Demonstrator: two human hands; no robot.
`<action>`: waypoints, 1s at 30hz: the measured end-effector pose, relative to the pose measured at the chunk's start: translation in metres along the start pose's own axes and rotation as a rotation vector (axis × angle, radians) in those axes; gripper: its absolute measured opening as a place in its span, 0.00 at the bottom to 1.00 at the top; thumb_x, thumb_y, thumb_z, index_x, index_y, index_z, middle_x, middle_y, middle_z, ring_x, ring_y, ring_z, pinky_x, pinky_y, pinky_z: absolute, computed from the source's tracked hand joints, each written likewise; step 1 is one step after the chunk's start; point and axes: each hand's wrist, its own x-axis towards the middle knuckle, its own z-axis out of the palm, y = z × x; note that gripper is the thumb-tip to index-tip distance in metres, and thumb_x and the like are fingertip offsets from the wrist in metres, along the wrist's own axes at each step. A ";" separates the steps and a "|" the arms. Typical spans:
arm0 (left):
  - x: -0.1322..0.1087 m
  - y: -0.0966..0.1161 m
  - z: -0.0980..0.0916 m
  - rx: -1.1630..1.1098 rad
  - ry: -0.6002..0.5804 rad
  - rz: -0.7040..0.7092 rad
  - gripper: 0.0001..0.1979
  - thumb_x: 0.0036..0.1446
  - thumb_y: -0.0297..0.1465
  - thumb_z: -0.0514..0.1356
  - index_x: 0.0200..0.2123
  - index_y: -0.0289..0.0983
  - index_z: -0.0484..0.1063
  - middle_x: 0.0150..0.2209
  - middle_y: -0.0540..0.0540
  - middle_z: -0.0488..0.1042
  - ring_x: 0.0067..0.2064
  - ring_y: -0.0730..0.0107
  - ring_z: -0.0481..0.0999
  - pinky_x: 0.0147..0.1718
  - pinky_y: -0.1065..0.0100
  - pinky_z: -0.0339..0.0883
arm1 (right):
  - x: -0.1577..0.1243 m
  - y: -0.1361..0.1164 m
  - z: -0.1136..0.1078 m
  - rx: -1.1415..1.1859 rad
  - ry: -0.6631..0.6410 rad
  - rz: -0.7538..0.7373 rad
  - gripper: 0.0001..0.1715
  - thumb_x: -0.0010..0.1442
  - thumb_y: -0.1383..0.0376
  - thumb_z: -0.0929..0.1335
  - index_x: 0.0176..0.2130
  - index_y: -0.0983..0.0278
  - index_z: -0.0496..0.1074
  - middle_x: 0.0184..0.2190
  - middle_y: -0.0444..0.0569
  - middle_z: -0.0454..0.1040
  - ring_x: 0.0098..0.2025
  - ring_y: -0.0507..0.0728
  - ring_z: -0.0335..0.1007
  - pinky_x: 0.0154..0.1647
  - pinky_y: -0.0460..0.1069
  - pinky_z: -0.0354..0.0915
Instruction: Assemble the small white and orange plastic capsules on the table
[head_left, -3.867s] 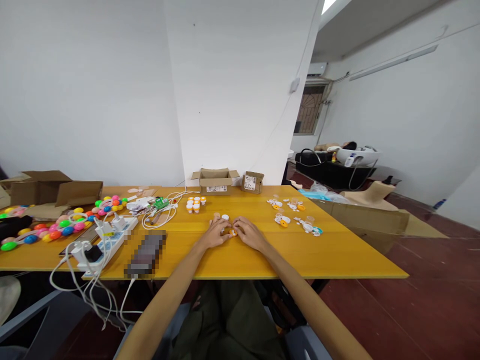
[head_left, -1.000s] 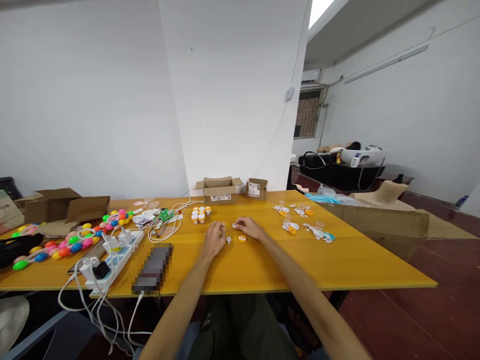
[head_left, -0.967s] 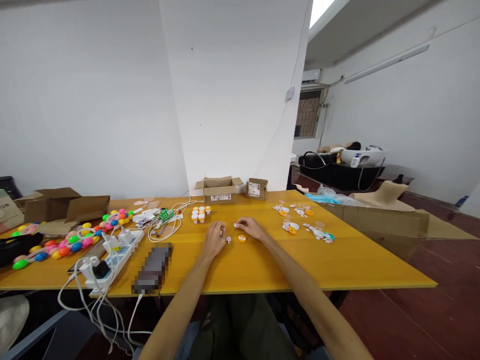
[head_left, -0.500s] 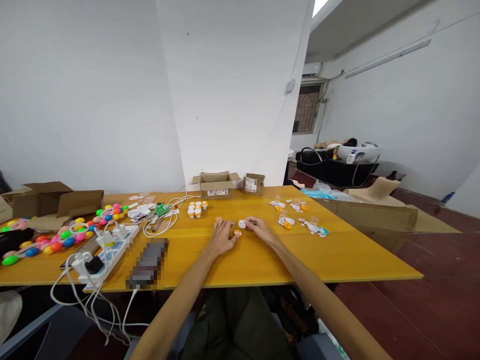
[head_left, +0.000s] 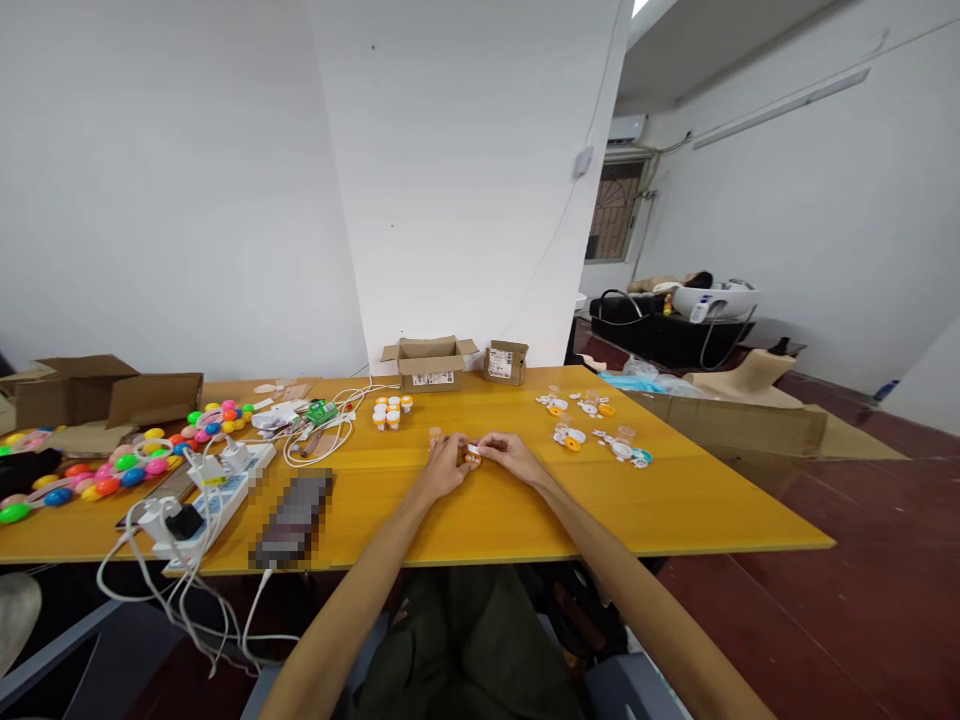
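Observation:
My left hand rests on the table with its fingers closed on a small orange-and-white round part. From the right, my right hand pinches a white disc, which sits tilted right over the orange part; whether the two touch I cannot tell. Just behind my left fingers stands a small clear cup. Farther back on the left is a cluster of several white-and-orange capped pieces. To the right lie groups of loose parts: orange rings, white pieces and a teal ring.
An open cardboard box and a smaller box stand against the wall. On the left are a phone, a power strip with trailing cables, a green circuit board and strings of coloured balls.
My right hand has moved left and brought the white disc over the orange part. My left hand's fingers have closed in around that part. The view has shifted slightly.

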 end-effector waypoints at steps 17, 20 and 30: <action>0.001 -0.005 0.002 -0.119 0.028 0.037 0.14 0.53 0.29 0.67 0.43 0.42 0.71 0.45 0.46 0.77 0.52 0.58 0.73 0.56 0.55 0.63 | -0.003 0.002 0.004 -0.010 -0.016 -0.014 0.23 0.51 0.47 0.75 0.36 0.61 0.77 0.38 0.48 0.80 0.41 0.60 0.76 0.47 0.54 0.70; 0.001 -0.005 0.002 -0.114 0.018 0.031 0.14 0.53 0.29 0.67 0.43 0.41 0.71 0.45 0.45 0.77 0.53 0.57 0.72 0.55 0.55 0.63 | -0.003 0.001 0.004 -0.037 -0.007 -0.024 0.22 0.51 0.47 0.74 0.36 0.61 0.77 0.37 0.48 0.80 0.40 0.59 0.76 0.45 0.54 0.70; 0.001 -0.004 0.001 -0.072 -0.006 0.025 0.13 0.56 0.31 0.65 0.44 0.42 0.71 0.45 0.45 0.76 0.52 0.58 0.72 0.55 0.56 0.64 | -0.004 -0.001 0.004 -0.088 -0.027 -0.055 0.19 0.53 0.50 0.74 0.37 0.61 0.76 0.38 0.48 0.80 0.40 0.59 0.75 0.44 0.53 0.70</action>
